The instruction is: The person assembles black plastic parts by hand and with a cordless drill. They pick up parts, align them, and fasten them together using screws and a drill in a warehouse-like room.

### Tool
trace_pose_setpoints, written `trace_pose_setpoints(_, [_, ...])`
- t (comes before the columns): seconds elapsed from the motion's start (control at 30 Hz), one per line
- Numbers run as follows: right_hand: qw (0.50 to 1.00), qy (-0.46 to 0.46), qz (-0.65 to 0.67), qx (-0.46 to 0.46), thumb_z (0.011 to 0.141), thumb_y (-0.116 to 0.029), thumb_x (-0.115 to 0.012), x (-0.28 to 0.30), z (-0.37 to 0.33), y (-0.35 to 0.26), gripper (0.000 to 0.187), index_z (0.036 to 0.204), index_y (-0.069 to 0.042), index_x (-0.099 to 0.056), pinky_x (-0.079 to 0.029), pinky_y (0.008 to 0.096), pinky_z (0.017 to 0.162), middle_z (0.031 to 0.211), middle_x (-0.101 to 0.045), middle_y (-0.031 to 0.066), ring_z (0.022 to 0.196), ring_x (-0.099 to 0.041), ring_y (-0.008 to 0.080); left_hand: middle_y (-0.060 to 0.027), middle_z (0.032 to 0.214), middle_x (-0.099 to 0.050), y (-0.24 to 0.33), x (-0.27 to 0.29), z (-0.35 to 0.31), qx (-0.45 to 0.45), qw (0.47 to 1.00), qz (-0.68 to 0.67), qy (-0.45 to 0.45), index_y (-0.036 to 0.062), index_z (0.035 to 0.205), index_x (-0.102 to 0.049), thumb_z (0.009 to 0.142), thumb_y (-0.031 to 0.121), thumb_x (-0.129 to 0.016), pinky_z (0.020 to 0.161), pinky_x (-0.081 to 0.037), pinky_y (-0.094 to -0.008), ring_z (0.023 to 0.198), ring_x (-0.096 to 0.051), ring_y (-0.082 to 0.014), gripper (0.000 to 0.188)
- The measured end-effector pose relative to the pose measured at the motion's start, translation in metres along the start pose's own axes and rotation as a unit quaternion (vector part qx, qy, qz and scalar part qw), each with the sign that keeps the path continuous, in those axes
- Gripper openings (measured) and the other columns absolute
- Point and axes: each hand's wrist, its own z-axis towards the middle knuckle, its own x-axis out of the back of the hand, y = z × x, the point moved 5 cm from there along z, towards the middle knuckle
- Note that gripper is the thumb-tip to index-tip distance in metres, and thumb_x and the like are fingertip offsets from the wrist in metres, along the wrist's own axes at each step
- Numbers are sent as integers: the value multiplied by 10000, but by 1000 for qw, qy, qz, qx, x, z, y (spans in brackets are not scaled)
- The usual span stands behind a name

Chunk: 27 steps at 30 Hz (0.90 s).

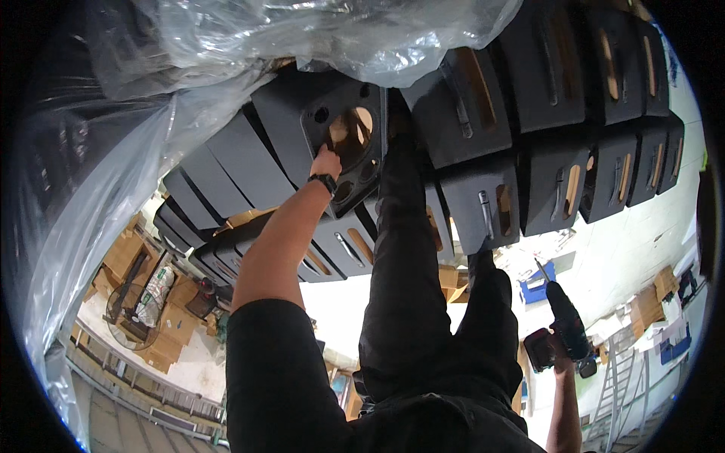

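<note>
the left forearm is bare up to a short black sleeve [279, 355] that ends above the elbow. a black wristwatch [325, 181] with a dark band sits snug on the left wrist, just below the left hand [326, 161]. the right hand [568, 326] wears a black work glove [570, 321] with a fitted cuff, and the forearm below it is bare. black trousers [411, 302] cover both legs, the cloth plain, matte and slightly creased. a black shirt front [438, 426] shows at the lower edge.

Warehouse: stacked black cabinets [483, 113], cartons [136, 257]
</note>
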Motion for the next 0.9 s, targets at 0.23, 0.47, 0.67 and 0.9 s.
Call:
trace_pose_setpoints(0.23, [995, -3, -99, 25, 891, -187, -806, 34, 5, 34, 379, 1244, -93, -706, -527, 328, 847, 1140, -694, 14, 995, -642, 156, 30, 1248, -776, 12, 38, -41, 46, 998, 36, -33, 231, 1255, -796, 1047, 221, -599, 1075, -417, -466, 1232, -686, -234, 287])
trace_pose_setpoints(0.47, [976, 50, -173, 118, 908, -147, -778, 59, -5, 71, 343, 1234, -72, -702, -534, 308, 756, 1011, -696, 3, 844, -636, 117, 1, 1240, -772, 22, 71, -144, 36, 998, 21, -36, 235, 1226, -805, 1044, 206, -579, 1071, -385, -432, 1186, -683, -208, 292])
trace_pose_setpoints(0.67, [986, 108, 50, 113, 834, 60, -678, 74, -9, 106, 256, 1081, -1, -696, -568, 307, 667, 929, -706, 61, 763, -671, 160, -28, 1284, -750, 60, 134, -284, 33, 999, 22, -31, 207, 1211, -801, 1003, 272, -634, 1148, -383, -456, 1257, -655, -219, 274])
trace_pose_setpoints(0.9, [917, 222, 273, 189, 839, 76, -660, 65, -16, 208, 338, 1153, -47, -691, -489, 277, 596, 944, -707, 28, 710, -609, 104, -117, 1576, -554, 83, 211, -387, 37, 987, 78, -133, 106, 1484, -611, 454, 737, -965, 1255, -325, -472, 1453, -520, -302, 1258])
